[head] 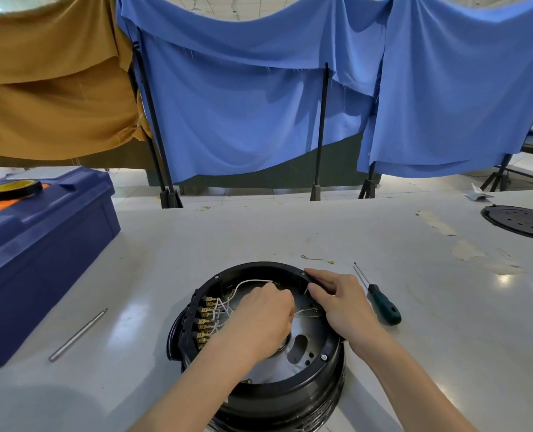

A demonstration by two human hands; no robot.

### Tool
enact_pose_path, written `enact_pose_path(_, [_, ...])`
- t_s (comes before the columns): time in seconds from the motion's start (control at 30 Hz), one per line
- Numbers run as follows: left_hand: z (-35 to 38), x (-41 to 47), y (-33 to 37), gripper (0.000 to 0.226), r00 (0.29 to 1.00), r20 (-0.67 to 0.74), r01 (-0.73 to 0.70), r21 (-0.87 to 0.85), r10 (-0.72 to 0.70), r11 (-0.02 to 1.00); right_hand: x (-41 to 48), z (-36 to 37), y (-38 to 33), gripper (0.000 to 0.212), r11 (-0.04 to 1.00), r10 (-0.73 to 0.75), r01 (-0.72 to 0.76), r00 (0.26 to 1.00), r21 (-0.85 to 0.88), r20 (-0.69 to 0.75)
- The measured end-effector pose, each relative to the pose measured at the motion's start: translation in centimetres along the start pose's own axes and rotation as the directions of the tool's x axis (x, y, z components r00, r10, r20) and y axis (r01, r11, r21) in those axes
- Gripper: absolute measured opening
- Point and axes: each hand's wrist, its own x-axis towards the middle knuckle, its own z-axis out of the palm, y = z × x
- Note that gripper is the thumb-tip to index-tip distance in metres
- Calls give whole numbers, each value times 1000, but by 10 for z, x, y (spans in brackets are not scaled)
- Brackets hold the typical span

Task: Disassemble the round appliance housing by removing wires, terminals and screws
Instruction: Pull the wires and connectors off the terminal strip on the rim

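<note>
**Round housing (290, 397) teardown, wires first**

Sits at near edge of white desk (290, 226), open side up. Pinches white wires (249, 282) inside with left hand (265, 310); clamps rim with right hand (343, 300). Risks snapping a lead or bending brass terminals (205, 313) if yanked. Flanked by green-handled screwdriver (383, 304) and blue toolbox (41, 244); backed by blue and mustard drapes (243, 104).

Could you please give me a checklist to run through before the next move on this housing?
Base steadied: ok, right hand grips the housing rim.
Wire held: ok, left hand pinches a white wire.
Wire's end freed: cannot tell, the hand hides it.
Terminals out: not ok, brass terminals line the left wall.
Screws out: not ok, a rim screw is in place.
Tool nearby: ok, screwdriver lies beside the housing.
</note>
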Motion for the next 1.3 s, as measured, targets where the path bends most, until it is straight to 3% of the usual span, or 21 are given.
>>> enact_pose_path(0.17, [2,-1,-6,17,999,-16,-34,28,35,999,0,-1,2,35,999,32,-32,999,-5,-2])
enact_pose_path(0.33, [5,-2,-3,14,998,-14,-62,79,63,995,1,-1,4,33,999,38,-38,999,-8,2])
enact_pose_path(0.43, [-1,-5,-15,8,1000,-15,24,81,-23,996,2,-2,8,33,999,50,-50,999,-2,5])
enact_pose_path(0.5, [-7,-8,-32,9,990,-56,134,24,-133,991,3,0,9,33,999,50,-50,999,-2,0])
enact_pose_path(0.67, [-1,-7,-10,16,997,-77,2,-125,-12,992,7,9,9,30,998,57,-57,998,-4,15])
enact_pose_path(0.8, [-2,-5,-22,19,988,-120,74,-201,-100,977,1,3,2,29,987,72,-71,997,146,2])
enact_pose_path(0.87, [-4,-6,-27,19,981,-148,85,-246,-124,966,-4,-3,-7,23,979,-5,18,998,202,-63])
enact_pose_path(0.93, [-6,-6,-25,18,978,-167,75,-280,-125,957,-8,-7,-14,13,987,-82,89,995,136,-55])
enact_pose_path(1.03, [-8,-6,-23,14,979,-161,65,-322,-123,944,-11,-6,-17,19,995,-93,94,995,21,-43])
enact_pose_path(1.17, [-7,-3,-17,10,978,-182,20,-394,-100,919,-11,-1,-19,23,994,-79,82,996,67,-46])
enact_pose_path(1.3, [-7,4,-14,19,968,-249,-51,-324,-33,945,-8,2,-19,18,993,-82,85,996,77,-37])
